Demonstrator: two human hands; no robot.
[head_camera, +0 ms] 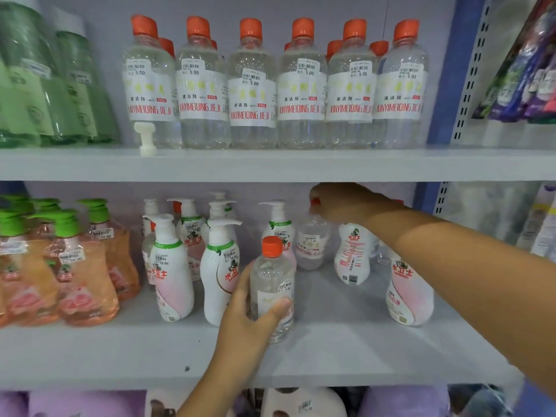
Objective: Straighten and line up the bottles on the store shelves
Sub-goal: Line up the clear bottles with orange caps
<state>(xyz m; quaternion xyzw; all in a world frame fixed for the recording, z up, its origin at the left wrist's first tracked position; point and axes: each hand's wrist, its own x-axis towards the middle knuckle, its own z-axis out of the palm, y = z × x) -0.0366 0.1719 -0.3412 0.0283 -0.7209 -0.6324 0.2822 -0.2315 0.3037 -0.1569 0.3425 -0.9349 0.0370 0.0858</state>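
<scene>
My left hand (249, 320) grips a clear bottle with an orange cap (272, 284) at the front middle of the lower shelf (331, 356). My right hand (343, 203) reaches deep into that shelf and holds the orange cap of a second clear bottle (311, 245) near the back. White and pink pump bottles (171, 266) stand unevenly around both, one more (409, 290) under my right forearm. On the upper shelf (270, 164), a row of clear orange-capped bottles (252, 85) stands upright side by side.
Orange pump bottles with green tops (75, 266) fill the lower shelf's left. Green bottles (60, 85) stand at the upper left. A small white pump part (146, 138) stands at the upper shelf's front edge. Purple packs (526, 70) hang right of the blue upright (451, 70).
</scene>
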